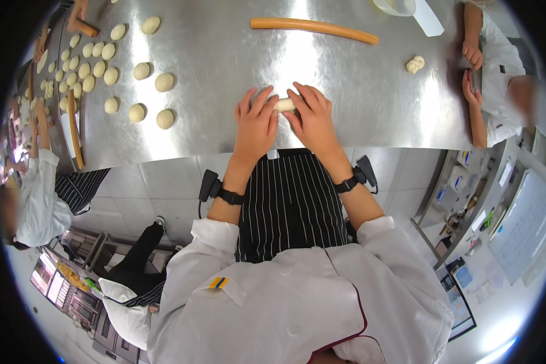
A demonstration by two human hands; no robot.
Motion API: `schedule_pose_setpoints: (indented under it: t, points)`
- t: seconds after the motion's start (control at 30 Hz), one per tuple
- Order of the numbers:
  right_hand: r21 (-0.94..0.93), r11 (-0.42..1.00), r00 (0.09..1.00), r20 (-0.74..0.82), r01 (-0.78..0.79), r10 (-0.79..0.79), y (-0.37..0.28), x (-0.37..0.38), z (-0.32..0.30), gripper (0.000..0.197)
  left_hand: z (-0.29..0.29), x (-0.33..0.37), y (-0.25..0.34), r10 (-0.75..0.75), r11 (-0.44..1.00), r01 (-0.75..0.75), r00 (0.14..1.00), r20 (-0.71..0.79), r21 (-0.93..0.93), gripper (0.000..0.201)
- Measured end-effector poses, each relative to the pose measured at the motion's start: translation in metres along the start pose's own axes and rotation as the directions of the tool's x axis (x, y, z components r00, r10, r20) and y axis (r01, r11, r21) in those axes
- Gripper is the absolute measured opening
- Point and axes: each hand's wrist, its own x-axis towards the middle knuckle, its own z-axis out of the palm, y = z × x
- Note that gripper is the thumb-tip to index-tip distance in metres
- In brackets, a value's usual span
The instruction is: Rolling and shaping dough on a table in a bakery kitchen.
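As the nearer dough balls (136,113) stand spaced on the left of the metal desk (206,60), presumably so that they do not stick, we find the left hand (255,121) curved over one end of a short dough roll (285,105) near the front edge, fingers slightly apart, and the right hand (314,118) over its other end, fingers likewise parted, an arrangement we judge steadies it from both sides. Beyond the hands lies a wooden rolling pin (314,26), seemingly placed to leave working room; further right we note a knotted dough piece (415,64) and a co-worker's hands (472,57), neither obstructing the roll.
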Motion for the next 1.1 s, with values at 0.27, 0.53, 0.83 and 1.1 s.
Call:
schedule_pose_setpoints:
  t: [0.27,0.53,0.83,1.1]
  points:
    - [0.092,0.995,0.992,-0.116,-0.037,0.048,0.003,-0.034,0.017,0.042,0.009,-0.03,-0.01,-0.013,0.988,0.008,0.999,-0.029,-0.156,0.033]
    - [0.302,0.953,0.998,-0.064,0.034,-0.015,0.012,-0.006,-0.004,0.033,-0.001,-0.011,-0.013,-0.031,0.946,0.015,0.999,-0.043,-0.322,0.034]
    - [0.861,0.201,0.869,0.406,-0.467,0.283,-0.003,0.009,-0.009,0.025,-0.016,-0.005,-0.014,-0.402,-0.033,0.403,0.832,0.382,-0.914,0.031]
    - [0.921,0.074,0.88,0.337,-0.381,0.334,-0.016,0.002,-0.015,0.033,-0.025,-0.006,0.003,-0.418,0.042,0.349,0.857,0.301,-0.936,0.03]
